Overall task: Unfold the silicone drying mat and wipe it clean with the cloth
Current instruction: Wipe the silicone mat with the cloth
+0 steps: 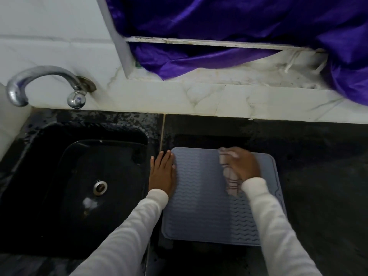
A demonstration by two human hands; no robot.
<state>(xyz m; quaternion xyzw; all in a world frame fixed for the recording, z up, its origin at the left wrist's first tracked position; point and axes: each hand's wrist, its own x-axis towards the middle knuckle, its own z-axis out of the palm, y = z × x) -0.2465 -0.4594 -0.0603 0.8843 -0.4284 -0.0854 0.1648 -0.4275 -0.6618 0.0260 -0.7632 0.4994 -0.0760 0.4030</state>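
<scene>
A grey-blue silicone drying mat with wavy ridges lies unfolded and flat on the black counter. My left hand presses flat on the mat's left edge, fingers straight and pointing away from me. My right hand lies on a pale cloth with dark stripes, pressing it onto the far right part of the mat. That hand and the cloth are motion-blurred. Much of the cloth is hidden under the hand.
A black sink with a steel drain sits just left of the mat, under a chrome tap. Behind the counter runs a white marble ledge, and purple fabric hangs over it.
</scene>
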